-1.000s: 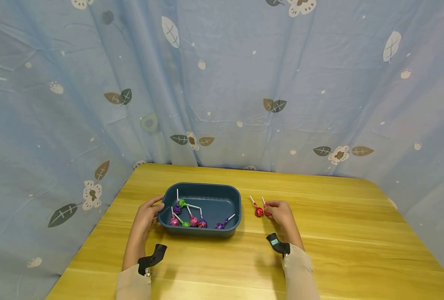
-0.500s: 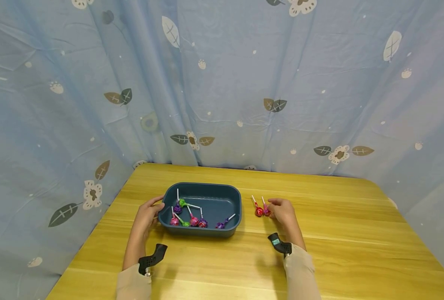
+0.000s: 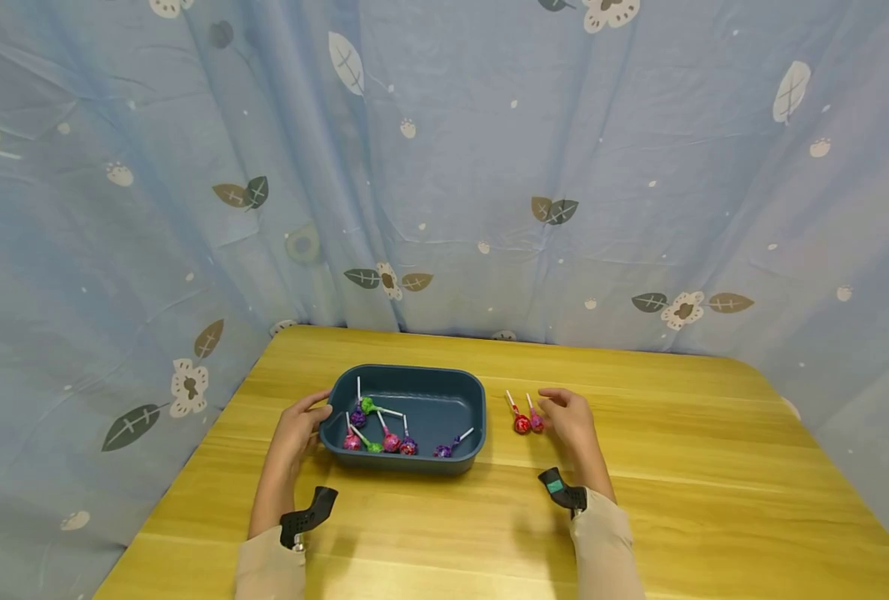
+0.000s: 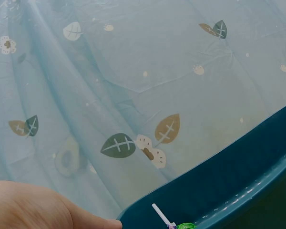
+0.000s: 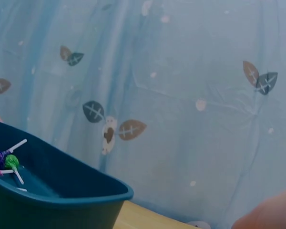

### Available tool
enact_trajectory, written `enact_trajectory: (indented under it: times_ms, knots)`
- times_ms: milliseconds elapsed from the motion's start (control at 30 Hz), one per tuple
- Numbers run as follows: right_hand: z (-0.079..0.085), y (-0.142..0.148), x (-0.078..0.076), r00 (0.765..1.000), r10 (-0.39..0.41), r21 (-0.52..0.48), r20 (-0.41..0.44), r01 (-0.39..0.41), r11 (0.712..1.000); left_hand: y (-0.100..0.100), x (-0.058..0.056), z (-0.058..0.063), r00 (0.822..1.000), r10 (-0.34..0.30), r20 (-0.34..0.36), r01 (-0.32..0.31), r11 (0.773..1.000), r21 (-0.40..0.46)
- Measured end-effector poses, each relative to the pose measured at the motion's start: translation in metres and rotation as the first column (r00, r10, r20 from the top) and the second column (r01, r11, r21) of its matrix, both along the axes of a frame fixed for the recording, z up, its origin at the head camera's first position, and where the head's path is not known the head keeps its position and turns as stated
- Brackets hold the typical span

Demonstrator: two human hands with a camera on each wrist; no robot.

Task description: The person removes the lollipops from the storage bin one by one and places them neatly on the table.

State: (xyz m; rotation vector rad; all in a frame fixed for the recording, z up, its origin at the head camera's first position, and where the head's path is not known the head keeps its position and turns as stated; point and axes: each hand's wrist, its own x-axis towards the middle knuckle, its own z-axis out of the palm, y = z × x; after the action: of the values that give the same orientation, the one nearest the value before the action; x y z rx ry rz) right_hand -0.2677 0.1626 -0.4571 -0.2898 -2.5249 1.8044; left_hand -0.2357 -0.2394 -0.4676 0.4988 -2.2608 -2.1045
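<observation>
My left hand [image 3: 294,427] holds the left end of a dark blue plastic bin [image 3: 445,414], its thumb at the rim and its other fingers along the outer wall. In the left wrist view the thumb tip meets the rim. Several wrapped lollipops lie in the bin, among them a green lollipop [image 3: 368,406] and a purple lollipop [image 3: 442,451]. On the table to its right, a red lollipop [image 3: 521,424] and a pink lollipop [image 3: 537,423] lie side by side, sticks pointing away. My right hand [image 3: 570,419] hovers just right of the pink one, fingers loosely bent and holding nothing.
The bin stands on a yellow wood-grain table [image 3: 676,458]. Behind the table's far edge hangs a pale blue curtain [image 3: 474,167] with leaf and flower prints. A black camera mount [image 3: 307,517] sits on the left wrist, another black mount [image 3: 564,490] on the right.
My right hand has let go of the pink lollipop and drawn slightly right. The red lollipop's stick has swung a little toward the pink one. My left hand stays at the bin.
</observation>
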Motion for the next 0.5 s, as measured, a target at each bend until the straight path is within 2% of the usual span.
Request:
enact_trajectory:
  times_ms: [133, 333, 500]
  knots:
    - [0.005, -0.005, 0.002, 0.999, 0.008, -0.033, -0.037, -0.009, 0.999, -0.001, 0.000, -0.002, 1.000, -0.006, -0.008, 0.006, 1.000, 0.001]
    - [0.019, -0.021, 0.007, 0.995, 0.076, -0.099, -0.061, -0.082, 0.992, 0.005, 0.008, 0.012, 1.000, -0.013, -0.018, 0.013, 0.999, -0.042]
    - [0.025, -0.036, 0.010, 0.988, 0.135, -0.131, -0.079, -0.144, 0.981, 0.008, 0.010, 0.017, 1.000, -0.022, -0.016, 0.021, 0.999, -0.046]
